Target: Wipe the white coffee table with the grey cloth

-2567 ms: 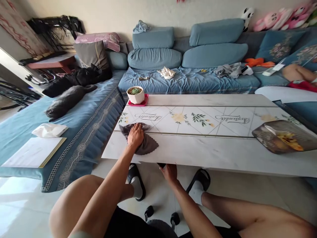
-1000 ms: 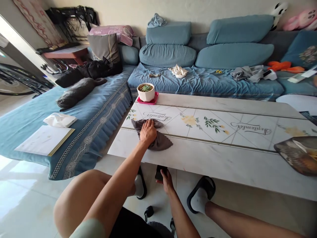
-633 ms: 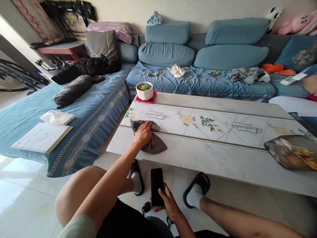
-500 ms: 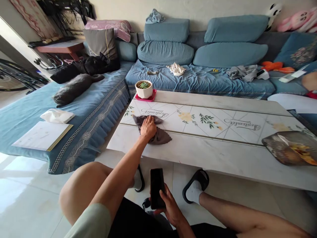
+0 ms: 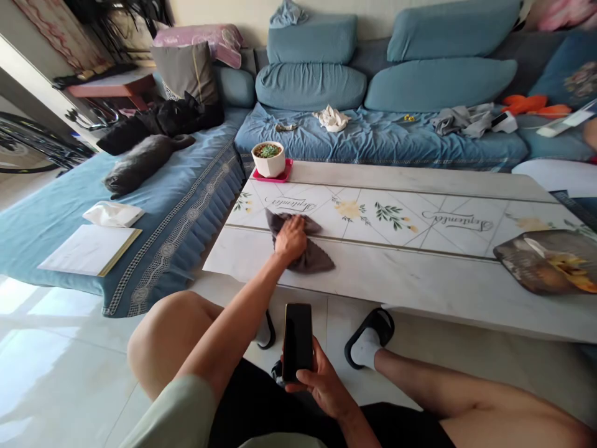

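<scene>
On the near left part of the coffee table (image 5: 396, 280), my left hand (image 5: 291, 239) presses down on a dark grey-brown cloth (image 5: 313, 258). Its fingers are bent over the bunched fabric, and the cloth's corners spread out on both sides. My right hand (image 5: 321, 379) is low between my knees, wrapped round a smartphone (image 5: 297, 342) with a dark screen, the thumb at its lower edge. A succulent in a white pot (image 5: 269, 165) stands on a pink saucer (image 5: 285, 174) beyond the cloth, apart from my left hand.
At the table's right end sits a dark tray (image 5: 517, 274) with food-like items. Left, the blue sofa (image 5: 186, 205) bears a grey cat (image 5: 144, 165), a tissue pack (image 5: 114, 213) and a white board or book (image 5: 88, 247). My slippered feet are under the table's near edge.
My left hand and the cloth have slid a little to the right across the table. The phone stays in my right hand. The camera view has shifted slightly.
</scene>
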A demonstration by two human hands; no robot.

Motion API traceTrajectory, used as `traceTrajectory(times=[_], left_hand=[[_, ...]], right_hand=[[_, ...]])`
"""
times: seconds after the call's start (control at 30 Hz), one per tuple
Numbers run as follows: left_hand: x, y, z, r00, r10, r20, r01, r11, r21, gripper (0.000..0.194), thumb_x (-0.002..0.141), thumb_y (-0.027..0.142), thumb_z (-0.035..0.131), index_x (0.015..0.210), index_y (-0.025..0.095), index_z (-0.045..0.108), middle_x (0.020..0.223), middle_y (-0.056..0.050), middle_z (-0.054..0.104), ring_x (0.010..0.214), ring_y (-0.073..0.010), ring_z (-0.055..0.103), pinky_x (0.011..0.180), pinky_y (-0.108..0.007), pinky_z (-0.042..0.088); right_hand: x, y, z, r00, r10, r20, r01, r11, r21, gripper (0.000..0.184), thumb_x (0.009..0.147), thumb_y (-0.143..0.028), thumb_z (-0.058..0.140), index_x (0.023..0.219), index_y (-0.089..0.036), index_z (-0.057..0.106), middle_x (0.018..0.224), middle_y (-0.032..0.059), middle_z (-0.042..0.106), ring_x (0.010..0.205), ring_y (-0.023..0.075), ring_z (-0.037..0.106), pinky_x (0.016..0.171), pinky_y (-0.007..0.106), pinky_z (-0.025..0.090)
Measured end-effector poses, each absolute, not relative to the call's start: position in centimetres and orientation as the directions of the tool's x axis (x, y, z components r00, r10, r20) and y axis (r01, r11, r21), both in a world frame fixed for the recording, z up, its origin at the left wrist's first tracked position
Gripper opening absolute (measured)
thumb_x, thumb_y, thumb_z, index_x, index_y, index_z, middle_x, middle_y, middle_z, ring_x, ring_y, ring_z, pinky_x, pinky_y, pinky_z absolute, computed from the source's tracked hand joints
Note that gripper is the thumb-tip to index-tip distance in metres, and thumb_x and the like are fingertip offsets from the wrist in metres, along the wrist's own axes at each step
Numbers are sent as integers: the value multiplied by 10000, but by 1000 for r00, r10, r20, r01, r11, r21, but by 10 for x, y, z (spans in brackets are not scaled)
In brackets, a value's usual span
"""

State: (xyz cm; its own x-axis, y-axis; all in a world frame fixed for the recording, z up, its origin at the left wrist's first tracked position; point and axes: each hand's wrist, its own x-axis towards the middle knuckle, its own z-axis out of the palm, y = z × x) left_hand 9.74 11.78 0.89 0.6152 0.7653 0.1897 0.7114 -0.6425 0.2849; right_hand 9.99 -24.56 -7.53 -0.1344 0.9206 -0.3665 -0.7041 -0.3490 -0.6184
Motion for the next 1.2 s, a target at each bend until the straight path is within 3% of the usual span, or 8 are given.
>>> traceTrajectory(times=[0.13,0.27,0.43,0.63,0.8,0.9,1.07,1.2], left_hand=[[68,95,-7,723,649,238,589,-758,279,613,1069,211,413,1668,164,533,1772,-125,473,1666,-258,430,1409,-484,345],[21,144,-5,495,838,228,805,-542,241,597,1057,190,421,1630,160,582,1747,-142,506,1635,-289,481,1388,-489,380],[58,162,0,446,867,221,837,-492,241,605,1053,176,422,1637,101,558,1745,-200,493,1648,-334,456,1383,-529,370],[48,126,-17,651,726,222,685,-688,239,604,1079,226,421,1669,176,542,1791,-87,449,1677,-239,409,1424,-437,304],[21,164,4,456,863,218,831,-500,245,597,1057,182,402,1616,64,577,1741,-216,489,1639,-340,469,1391,-536,361],[55,164,6,471,855,216,819,-515,252,609,1049,167,396,1610,-8,555,1736,-275,467,1642,-391,452,1375,-591,371],[80,115,-12,684,696,218,650,-717,252,606,1066,217,452,1660,148,550,1791,-102,446,1671,-251,421,1421,-443,316],[31,125,-8,654,722,226,677,-691,253,599,1064,220,428,1643,160,574,1772,-110,473,1653,-263,453,1411,-469,341]], right_hand=[[91,-241,-107,-102,926,-365,-699,-327,-636,976,701,-565,1032,1512,-365,528,1288,109,767,1089,361,774,743,467,657],[95,-226,-131,-39,948,-316,-694,-253,-674,935,646,-640,1050,1410,-307,626,1141,104,780,1025,384,777,906,597,634],[103,-224,-113,-43,951,-308,-651,-260,-713,929,714,-667,1012,1452,-271,611,1207,110,764,918,292,762,726,434,644],[108,-226,-89,-3,940,-341,-664,-257,-702,948,777,-571,1005,1544,-292,522,1369,128,737,1152,331,741,749,400,664],[113,-228,-88,0,942,-336,-673,-249,-697,996,797,-518,1002,1598,-309,448,1399,136,736,1245,364,725,855,464,671],[114,-229,-87,-1,941,-338,-671,-251,-698,970,787,-502,1003,1577,-309,476,1412,132,730,1273,375,718,868,467,669],[111,-229,-84,27,928,-372,-683,-255,-685,1029,721,-464,1034,1585,-324,492,1409,121,731,1322,393,694,872,471,669],[113,-229,-84,7,930,-367,-676,-266,-687,1017,727,-465,1031,1584,-326,501,1415,129,724,1295,399,702,887,504,664]])
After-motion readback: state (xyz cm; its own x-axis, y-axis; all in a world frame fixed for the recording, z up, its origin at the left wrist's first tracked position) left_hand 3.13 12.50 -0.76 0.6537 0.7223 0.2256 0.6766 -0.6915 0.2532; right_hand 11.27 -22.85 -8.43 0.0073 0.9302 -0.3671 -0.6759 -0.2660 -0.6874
